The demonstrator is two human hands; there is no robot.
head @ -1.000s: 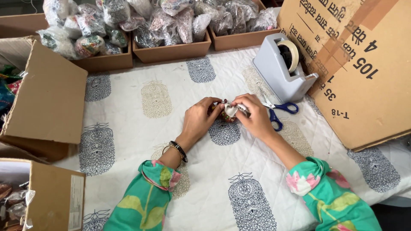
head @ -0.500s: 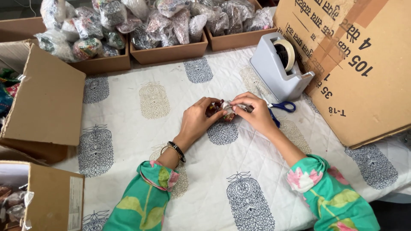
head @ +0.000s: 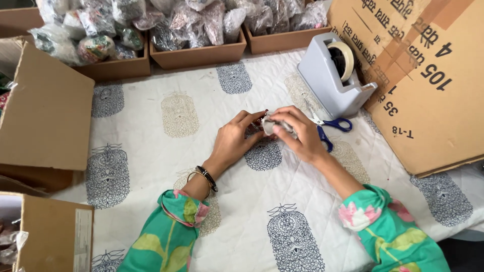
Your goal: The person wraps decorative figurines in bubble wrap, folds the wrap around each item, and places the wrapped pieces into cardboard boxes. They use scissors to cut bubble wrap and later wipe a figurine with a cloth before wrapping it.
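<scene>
Both hands, left and right, pinch a small wrapped packet just above the counter. Blue scissors lie beside the right hand; it could snag them.

Both hands pinching small wrapped bundle, scissors beside

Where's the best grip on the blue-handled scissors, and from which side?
Take the scissors by the blue loops, coming from above on the near-right. The loops lie flat and open on the quilted cloth; the blades run under the right hand, and the tape dispenser crowds the far side.
</scene>
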